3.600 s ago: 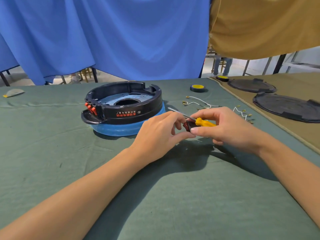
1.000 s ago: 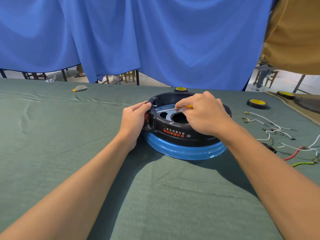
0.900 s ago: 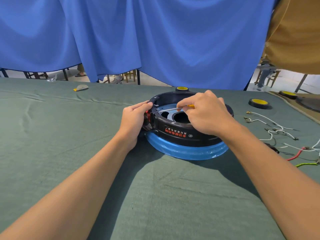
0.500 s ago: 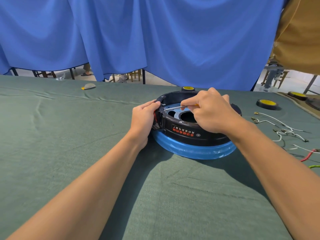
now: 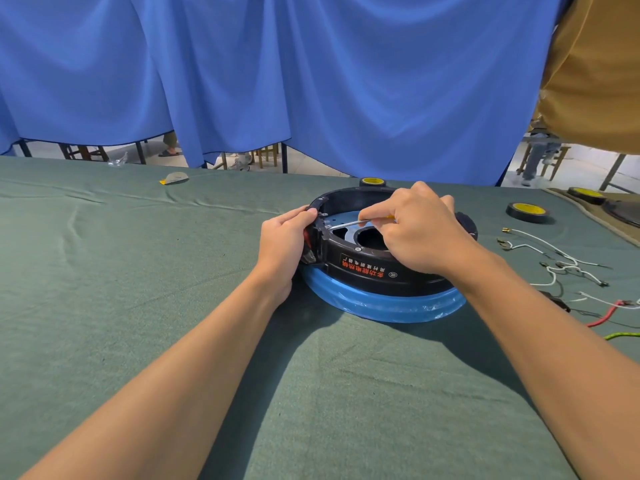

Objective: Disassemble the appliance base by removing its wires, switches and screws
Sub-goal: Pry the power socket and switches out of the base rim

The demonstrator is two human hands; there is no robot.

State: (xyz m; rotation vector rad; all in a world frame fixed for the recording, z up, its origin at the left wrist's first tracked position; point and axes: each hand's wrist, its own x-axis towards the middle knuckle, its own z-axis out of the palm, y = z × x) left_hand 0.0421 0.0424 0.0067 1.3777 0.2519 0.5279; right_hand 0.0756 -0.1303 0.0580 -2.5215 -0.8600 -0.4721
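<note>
Though upside down from here, reads as red Chinese lettering on the black wall of the appliance base (image 5: 381,271) — smaller line above, round emblem beside. Sits mid-table on green cloth (image 5: 138,289). Gripped at its left edge by the left hand (image 5: 282,247), fingers curled over the rim; right hand (image 5: 422,233) pinching a screwdriver (image 5: 349,223) — tip just inside that rim. Loose wires (image 5: 554,261) lying to the right.

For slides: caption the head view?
Left hand grips appliance base; right hand works screwdriver inside its rim.
</note>
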